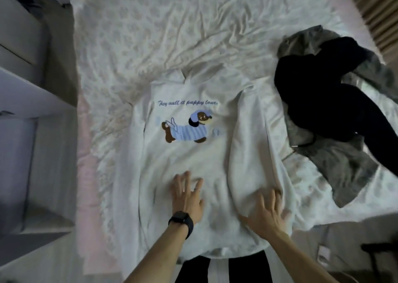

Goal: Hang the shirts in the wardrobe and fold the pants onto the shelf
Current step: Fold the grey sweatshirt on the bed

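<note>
On the bed [150,34], front side up, a white shirt [185,157] is spread flat over the rumpled pale sheet, hem toward the person, neck at the far end. Left hand [187,198] lies palm down on the lower part of the shirt, fingers [185,182] splayed apart and flat on the cloth, not gripping anything; ring on one finger, dark watch [181,220] on the wrist. Right hand [266,212] also palm down, just right of the left hand, fingers spread and pressing on a thick fold of the shirt's right side, where the cloth is bunched up into a long ridge; fingertips slightly blurred, no pinch visible. Beyond the left fingertips, further up the shirt, is a print of a brown dog in a blue striped outfit [186,128], and above that a line of blue cursive text [187,103]. Shirt's left sleeve runs down along the body, left of the left hand's fingers. Far right of the right hand's fingers, well apart from them, a heap of dark clothes: a black garment [323,97] lying on top of a grey one [344,170], both on the sheet near the bed's right edge; which of them are pants, cannot tell. Left of the bed, away from both hands, pale furniture with shelves [25,88], blurry. Below the shirt hem, between the forearms, the person's dark legs [226,269] are visible.
</note>
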Motion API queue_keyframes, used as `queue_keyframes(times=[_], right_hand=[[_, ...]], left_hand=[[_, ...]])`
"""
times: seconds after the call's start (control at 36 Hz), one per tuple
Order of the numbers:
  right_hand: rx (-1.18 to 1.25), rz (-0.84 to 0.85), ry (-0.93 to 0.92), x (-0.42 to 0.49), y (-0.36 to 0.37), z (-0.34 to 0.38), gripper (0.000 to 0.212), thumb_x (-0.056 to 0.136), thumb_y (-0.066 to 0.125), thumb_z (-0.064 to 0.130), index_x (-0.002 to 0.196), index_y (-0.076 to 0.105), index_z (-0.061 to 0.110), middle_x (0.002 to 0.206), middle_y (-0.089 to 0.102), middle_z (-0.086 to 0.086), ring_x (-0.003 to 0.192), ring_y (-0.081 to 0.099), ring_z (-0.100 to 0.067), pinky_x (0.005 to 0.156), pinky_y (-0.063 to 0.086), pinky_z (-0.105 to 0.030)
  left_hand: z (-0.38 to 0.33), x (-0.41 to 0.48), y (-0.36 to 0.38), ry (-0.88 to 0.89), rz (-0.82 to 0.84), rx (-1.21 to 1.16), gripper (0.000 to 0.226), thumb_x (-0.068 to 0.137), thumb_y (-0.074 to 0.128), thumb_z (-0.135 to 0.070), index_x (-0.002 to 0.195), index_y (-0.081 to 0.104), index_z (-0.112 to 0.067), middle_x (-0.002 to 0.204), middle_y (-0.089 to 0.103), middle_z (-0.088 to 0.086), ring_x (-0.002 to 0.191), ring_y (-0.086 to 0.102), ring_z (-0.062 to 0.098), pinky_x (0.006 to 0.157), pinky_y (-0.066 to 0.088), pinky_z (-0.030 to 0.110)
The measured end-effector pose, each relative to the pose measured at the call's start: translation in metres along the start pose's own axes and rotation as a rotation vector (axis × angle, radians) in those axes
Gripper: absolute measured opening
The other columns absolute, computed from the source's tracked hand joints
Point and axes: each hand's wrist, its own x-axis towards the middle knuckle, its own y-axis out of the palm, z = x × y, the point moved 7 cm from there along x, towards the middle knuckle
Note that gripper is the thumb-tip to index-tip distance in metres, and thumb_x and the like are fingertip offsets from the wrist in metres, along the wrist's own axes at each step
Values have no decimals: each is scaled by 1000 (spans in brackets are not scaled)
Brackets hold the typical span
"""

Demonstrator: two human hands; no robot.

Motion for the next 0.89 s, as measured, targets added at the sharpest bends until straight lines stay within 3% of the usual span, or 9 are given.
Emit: queue_keyframes(times=[0.11, 0.22, 0.28, 0.33, 0.44, 0.64, 0.69, 0.81, 0.89], right_hand=[[-116, -101, -97, 0, 10, 4, 100, 73, 52, 82, 151, 19, 28, 165, -13, -12, 151, -18, -37, 112, 13, -68], [-34, -13, -156, 5, -5, 3, 54, 102, 42, 34, 152, 29, 17, 163, 16, -10, 153, 10, -34, 111, 31, -60], [238, -42, -121, 10, -38, -11, 29, 101, 42, 29, 127, 43, 15, 132, 54, -12, 123, 53, -34, 95, 48, -49], [581, -148, -65, 17, -81, -35, 11, 100, 45, 28, 99, 40, 18, 90, 62, -8, 83, 60, -34, 74, 51, -45], [974, -405, 66, 61, -190, -107, 11, 99, 49, 27, 104, 44, 18, 86, 56, -3, 82, 54, -30, 73, 41, -38], [1427, -478, 61, 134, -344, -228, 4, 96, 61, 15, 98, 63, 14, 85, 64, -5, 75, 60, -17, 59, 48, -23], [1516, -519, 52, 148, -373, -266, 16, 97, 61, 17, 110, 67, 10, 86, 67, -4, 79, 63, -17, 61, 49, -25], [1834, -530, 101, 183, -373, -322, 47, 92, 67, 9, 137, 54, 7, 113, 66, -18, 105, 63, -35, 90, 54, -46], [1714, -539, 255, 196, -336, -335, 70, 87, 76, 29, 147, 42, 19, 139, 53, -12, 124, 53, -32, 93, 47, -44]], left_hand=[[-14, 6, 5, 3, -18, -9, 62, 102, 45, -42, 158, 18, -36, 166, -16, 7, 154, -10, 29, 119, 15, 56], [-43, 20, 0, 58, -2, -9, 59, 103, 45, -36, 156, 21, -41, 167, -13, 5, 154, -2, 28, 120, 14, 56], [-68, 29, -7, 93, -14, -22, 58, 104, 44, -35, 156, 21, -41, 167, -12, 3, 154, -2, 26, 122, 11, 56], [-91, 41, -21, 125, -38, -77, 61, 104, 46, -36, 157, 18, -41, 168, -9, 3, 154, -1, 26, 122, 10, 57], [-152, 83, -68, 243, -146, -64, 68, 101, 47, -48, 157, 9, -45, 168, 0, 7, 152, 15, 29, 117, 25, 52], [-287, 154, -140, 416, -229, -154, 79, 99, 53, -43, 152, -4, -57, 168, -3, -4, 153, 16, 23, 119, 26, 49], [-327, 167, -157, 486, -275, -170, 79, 98, 53, -42, 152, -2, -57, 168, -2, -5, 153, 15, 19, 120, 25, 45], [-374, 196, -161, 476, -262, 2, 73, 99, 48, -44, 155, 1, -50, 168, -5, -3, 152, 13, 21, 122, 19, 46], [-377, 213, -142, 381, -184, 107, 67, 102, 40, -47, 156, 0, -50, 168, -12, -6, 155, 1, 22, 124, 7, 51]])
